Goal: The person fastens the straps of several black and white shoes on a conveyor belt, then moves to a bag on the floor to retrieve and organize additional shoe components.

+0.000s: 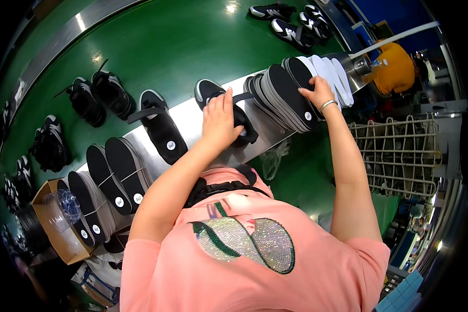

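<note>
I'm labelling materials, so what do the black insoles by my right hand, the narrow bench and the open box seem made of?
Black insoles: possibly foam with matte fabric tops, given dull black faces and greyish edges.
Narrow bench: likely smooth metal, from its silvery sheen.
Open box: probably cardboard, given its plain brown walls.

shoe on metal shelf | insole stack right of it | second shoe left

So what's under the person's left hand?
Under the left hand is a black shoe with a silvery-grey toe edge. Its toe and heel end show; the hand covers its middle, so that part can't be seen.
</note>
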Available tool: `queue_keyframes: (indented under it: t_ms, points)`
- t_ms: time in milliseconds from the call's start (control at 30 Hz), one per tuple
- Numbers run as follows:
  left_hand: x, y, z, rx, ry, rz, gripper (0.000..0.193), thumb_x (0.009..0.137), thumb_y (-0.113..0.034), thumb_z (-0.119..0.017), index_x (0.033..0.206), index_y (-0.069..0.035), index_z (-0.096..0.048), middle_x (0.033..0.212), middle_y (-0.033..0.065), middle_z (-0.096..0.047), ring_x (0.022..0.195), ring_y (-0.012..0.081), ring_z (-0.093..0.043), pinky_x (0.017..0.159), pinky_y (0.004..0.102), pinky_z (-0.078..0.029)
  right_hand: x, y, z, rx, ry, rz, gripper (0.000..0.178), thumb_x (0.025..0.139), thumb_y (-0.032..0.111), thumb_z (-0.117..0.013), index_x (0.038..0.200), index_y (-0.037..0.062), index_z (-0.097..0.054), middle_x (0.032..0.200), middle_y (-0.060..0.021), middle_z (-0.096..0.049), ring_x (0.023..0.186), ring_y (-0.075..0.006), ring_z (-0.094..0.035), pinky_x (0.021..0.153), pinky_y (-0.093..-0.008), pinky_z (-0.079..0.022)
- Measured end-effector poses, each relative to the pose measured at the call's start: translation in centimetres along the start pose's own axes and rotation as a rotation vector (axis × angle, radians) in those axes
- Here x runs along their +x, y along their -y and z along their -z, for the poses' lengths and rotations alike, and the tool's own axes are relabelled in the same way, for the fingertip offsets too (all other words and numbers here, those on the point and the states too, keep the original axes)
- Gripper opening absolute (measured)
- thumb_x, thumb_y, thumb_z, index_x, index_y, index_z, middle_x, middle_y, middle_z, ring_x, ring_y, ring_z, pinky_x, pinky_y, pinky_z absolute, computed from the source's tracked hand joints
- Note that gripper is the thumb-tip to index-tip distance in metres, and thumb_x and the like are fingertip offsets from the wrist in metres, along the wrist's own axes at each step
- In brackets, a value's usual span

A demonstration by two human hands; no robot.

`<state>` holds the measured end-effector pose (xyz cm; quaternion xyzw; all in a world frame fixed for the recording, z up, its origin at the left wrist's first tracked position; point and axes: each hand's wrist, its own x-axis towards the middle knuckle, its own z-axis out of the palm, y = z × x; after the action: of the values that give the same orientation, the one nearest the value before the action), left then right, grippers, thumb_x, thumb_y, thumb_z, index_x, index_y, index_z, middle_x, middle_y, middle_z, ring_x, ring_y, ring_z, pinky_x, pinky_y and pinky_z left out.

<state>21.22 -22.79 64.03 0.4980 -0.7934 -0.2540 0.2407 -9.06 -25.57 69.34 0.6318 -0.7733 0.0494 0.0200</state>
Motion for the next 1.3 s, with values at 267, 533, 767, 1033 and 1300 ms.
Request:
queue_keyframes:
  t_ms: [267,533,767,1033,1300]
  points:
    - [0.6,1.2,1.9,-0.176,-0.101,0.133,0.025,0.066,-0.011,-0.058,0.085,-0.004,-0.045,0.079,0.0155,-0.055,0.078,0.0343,-0.053,0.067,0.0421,-0.043,-0.5,1.2,3.1,0.008,0.035,-0.160,0.048,0.065,0.040,-0.070,0.091,0.0044,-0.051,0.086,-0.0150,-0.060,0.081,-0.0309,-0.057,0.071,-0.0359,-0.043]
    - [1.7,1.7,1.9,-0.193,-0.034,0.322,0.030,0.075,-0.023,-0.059,0.096,-0.003,-0.051,0.075,0.0173,-0.061,0.072,0.0350,-0.059,0.066,0.0420,-0.046,-5.5,9.1,7.9,1.221,0.737,-0.257,0.021,0.076,0.024,-0.062,0.074,0.0032,-0.059,0.063,-0.0028,-0.055,0.055,-0.0101,-0.054,0.052,-0.0224,-0.044]
    - [1.5,2.1,1.5,-0.364,0.081,0.372,0.029,0.072,-0.029,-0.059,0.083,-0.002,-0.059,0.073,0.0188,-0.061,0.075,0.0350,-0.058,0.071,0.0406,-0.045,-7.6,14.0,0.7,0.410,0.822,0.240,0.022,0.071,0.023,-0.056,0.069,0.0029,-0.064,0.065,-0.0128,-0.060,0.059,-0.0249,-0.059,0.056,-0.0324,-0.047]
    - [0.1,2.8,0.6,-0.377,-0.018,0.300,0.022,0.077,-0.019,-0.055,0.089,0.000,-0.056,0.079,0.0224,-0.059,0.079,0.0383,-0.056,0.072,0.0441,-0.043,-9.7,15.5,2.1,-0.099,0.622,0.421,0.039,0.062,0.034,-0.062,0.090,0.0064,-0.055,0.087,-0.0128,-0.053,0.086,-0.0296,-0.054,0.078,-0.0434,-0.039]
    - [0.3,2.3,-0.2,-0.410,-0.039,0.318,0.020,0.077,-0.018,-0.056,0.090,-0.003,-0.056,0.079,0.0213,-0.060,0.078,0.0381,-0.056,0.071,0.0438,-0.043,-10.2,15.5,3.3,-0.178,0.468,0.633,0.011,0.071,0.014,-0.053,0.072,0.0069,-0.060,0.075,-0.0116,-0.059,0.072,-0.0258,-0.059,0.061,-0.0364,-0.048]
